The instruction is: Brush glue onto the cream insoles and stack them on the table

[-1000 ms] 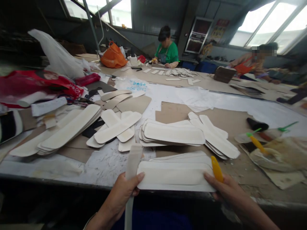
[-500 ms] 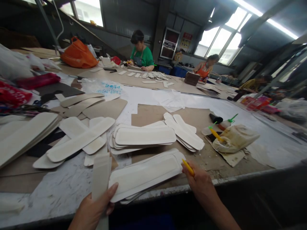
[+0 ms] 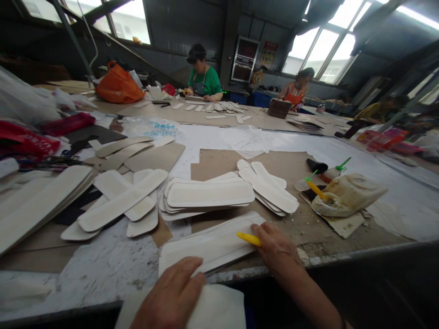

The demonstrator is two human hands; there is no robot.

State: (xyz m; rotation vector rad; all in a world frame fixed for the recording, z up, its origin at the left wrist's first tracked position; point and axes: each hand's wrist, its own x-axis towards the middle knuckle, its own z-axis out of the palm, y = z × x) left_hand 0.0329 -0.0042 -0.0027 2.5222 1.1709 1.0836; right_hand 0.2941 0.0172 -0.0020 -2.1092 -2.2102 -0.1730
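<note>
My left hand (image 3: 173, 292) is closed on a pale, flat piece (image 3: 224, 306) at the table's front edge, its fingertips near a pile of long white panels (image 3: 209, 242). These panels have rounded corners and lie stacked at a slant. My right hand (image 3: 279, 249) grips a yellow pen-shaped tool (image 3: 248, 238) that points left across the pile. Its fingers rest at the pile's right end. Just behind lies a second stack of white panels (image 3: 211, 193), with a crossed stack (image 3: 269, 187) to its right.
More white panels (image 3: 121, 201) lie crossed on the left. A worn plastic container (image 3: 353, 192) with a yellow handle in it stands right, near small green-tipped bottles (image 3: 332, 172). An orange bag (image 3: 118, 84) sits at the back left. A co-worker in green (image 3: 206, 82) works across the table.
My left hand has moved right, and the pale piece it holds has swung from upright to lying across the front edge. The yellow tool now points left, and my right hand touches the pile.
</note>
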